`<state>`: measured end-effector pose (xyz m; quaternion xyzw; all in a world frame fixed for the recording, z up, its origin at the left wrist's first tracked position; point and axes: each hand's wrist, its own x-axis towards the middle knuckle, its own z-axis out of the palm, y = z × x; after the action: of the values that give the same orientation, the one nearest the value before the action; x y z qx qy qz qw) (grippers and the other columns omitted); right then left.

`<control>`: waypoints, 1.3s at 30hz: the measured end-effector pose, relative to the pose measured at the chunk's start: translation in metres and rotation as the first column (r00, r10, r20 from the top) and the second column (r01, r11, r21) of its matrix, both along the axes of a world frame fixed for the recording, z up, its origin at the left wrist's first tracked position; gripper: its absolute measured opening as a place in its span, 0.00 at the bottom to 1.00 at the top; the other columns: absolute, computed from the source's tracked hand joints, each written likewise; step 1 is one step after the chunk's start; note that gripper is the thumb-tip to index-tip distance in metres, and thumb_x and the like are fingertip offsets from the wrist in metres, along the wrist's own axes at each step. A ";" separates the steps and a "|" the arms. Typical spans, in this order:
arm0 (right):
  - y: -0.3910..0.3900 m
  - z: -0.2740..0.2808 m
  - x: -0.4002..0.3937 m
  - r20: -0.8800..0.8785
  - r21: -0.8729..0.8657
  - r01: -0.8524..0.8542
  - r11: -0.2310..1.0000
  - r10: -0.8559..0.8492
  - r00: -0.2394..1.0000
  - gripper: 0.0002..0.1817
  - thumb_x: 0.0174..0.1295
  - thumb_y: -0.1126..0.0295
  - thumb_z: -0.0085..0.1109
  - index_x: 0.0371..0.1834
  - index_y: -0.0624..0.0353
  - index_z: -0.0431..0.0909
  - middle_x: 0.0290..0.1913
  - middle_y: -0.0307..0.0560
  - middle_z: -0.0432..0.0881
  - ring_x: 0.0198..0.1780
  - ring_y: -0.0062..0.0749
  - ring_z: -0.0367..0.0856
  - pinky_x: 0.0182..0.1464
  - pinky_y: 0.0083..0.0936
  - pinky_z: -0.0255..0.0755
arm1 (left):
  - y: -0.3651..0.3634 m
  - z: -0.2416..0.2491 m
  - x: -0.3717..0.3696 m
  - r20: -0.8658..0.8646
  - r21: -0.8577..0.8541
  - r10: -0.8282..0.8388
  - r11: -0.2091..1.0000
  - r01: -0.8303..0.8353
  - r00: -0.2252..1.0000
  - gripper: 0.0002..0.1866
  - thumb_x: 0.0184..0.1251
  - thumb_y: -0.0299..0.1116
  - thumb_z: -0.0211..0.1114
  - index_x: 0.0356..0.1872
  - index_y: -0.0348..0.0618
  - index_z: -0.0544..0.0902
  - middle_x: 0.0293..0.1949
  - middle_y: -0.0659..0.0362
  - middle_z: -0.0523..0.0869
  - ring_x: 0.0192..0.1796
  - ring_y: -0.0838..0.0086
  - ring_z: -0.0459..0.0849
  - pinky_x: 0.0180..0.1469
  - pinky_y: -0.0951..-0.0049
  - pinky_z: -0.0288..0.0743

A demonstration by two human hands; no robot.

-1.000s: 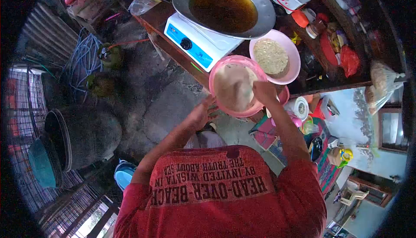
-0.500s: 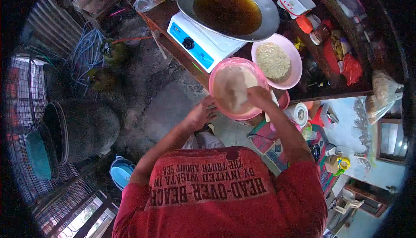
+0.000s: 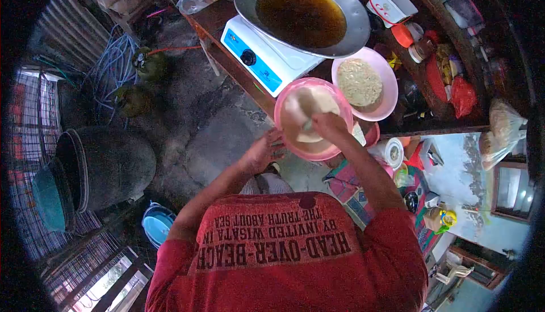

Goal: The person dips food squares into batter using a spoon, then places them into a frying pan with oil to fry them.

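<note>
A pink basin (image 3: 282,136) of pale, creamy batter (image 3: 323,103) sits by the table's front edge. My right hand (image 3: 331,127) reaches over its right side, fingers closed on the handle of a large spoon (image 3: 307,124). The spoon's far end is in the batter and smeared by motion. At the basin's lower left, my left hand (image 3: 264,151) holds the rim, with the thumb at the edge and the other fingers against the outer wall. Just behind stands a light pink bowl (image 3: 388,97) with a pale, shredded-looking mixture (image 3: 359,82) in it.
A wide wok (image 3: 359,31) of brown oil rests on a white gas stove (image 3: 267,62) behind the basin. Jars (image 3: 420,49) and a white tub (image 3: 393,5) stand at the back right. A large dark barrel (image 3: 116,167) and a blue bucket (image 3: 159,225) are on the left.
My right hand has moved slightly left and up over the basin, and the spoon has swept through the batter. My left hand stays at the rim.
</note>
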<state>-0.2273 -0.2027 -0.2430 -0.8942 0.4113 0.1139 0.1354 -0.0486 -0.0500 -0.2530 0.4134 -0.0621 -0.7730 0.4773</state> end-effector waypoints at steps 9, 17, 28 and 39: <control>0.001 0.004 0.001 -0.014 -0.049 0.101 0.994 -0.101 0.995 0.10 0.50 0.65 0.44 0.27 0.53 0.76 0.28 0.51 0.78 0.33 0.44 0.77 0.36 0.40 0.69 | 0.002 0.006 0.000 -0.011 -0.004 0.025 1.000 -0.025 1.000 0.27 0.59 0.51 0.49 0.57 0.53 0.59 0.52 0.63 0.66 0.52 0.69 0.66 0.50 0.63 0.61; 0.006 0.020 0.010 -0.004 -0.151 0.021 0.988 -0.021 1.000 0.10 0.51 0.64 0.45 0.24 0.57 0.75 0.26 0.51 0.77 0.30 0.44 0.77 0.33 0.40 0.70 | -0.003 0.010 0.000 0.029 0.040 -0.031 0.999 0.030 0.999 0.26 0.56 0.52 0.52 0.53 0.52 0.62 0.47 0.62 0.68 0.49 0.70 0.65 0.49 0.63 0.60; -0.012 0.056 -0.018 -0.213 -0.497 -0.250 0.831 0.162 0.963 0.09 0.48 0.67 0.49 0.33 0.51 0.73 0.31 0.42 0.76 0.36 0.32 0.76 0.37 0.31 0.70 | -0.001 0.010 -0.003 -0.027 0.055 -0.013 0.998 0.015 1.000 0.28 0.57 0.50 0.52 0.57 0.54 0.59 0.51 0.63 0.65 0.53 0.69 0.63 0.54 0.60 0.55; 0.039 0.064 -0.033 -0.160 -0.201 0.232 0.952 -0.266 0.951 0.13 0.54 0.64 0.42 0.34 0.60 0.73 0.27 0.55 0.78 0.30 0.46 0.79 0.28 0.38 0.72 | -0.003 0.019 -0.003 0.008 0.046 -0.026 0.999 0.026 1.000 0.32 0.57 0.49 0.52 0.60 0.49 0.53 0.58 0.57 0.57 0.58 0.62 0.59 0.57 0.58 0.53</control>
<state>-0.2603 -0.1634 -0.1789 -0.8289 0.5406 0.1410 0.0285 -0.0521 -0.0532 -0.2343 0.4265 -0.0518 -0.7786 0.4574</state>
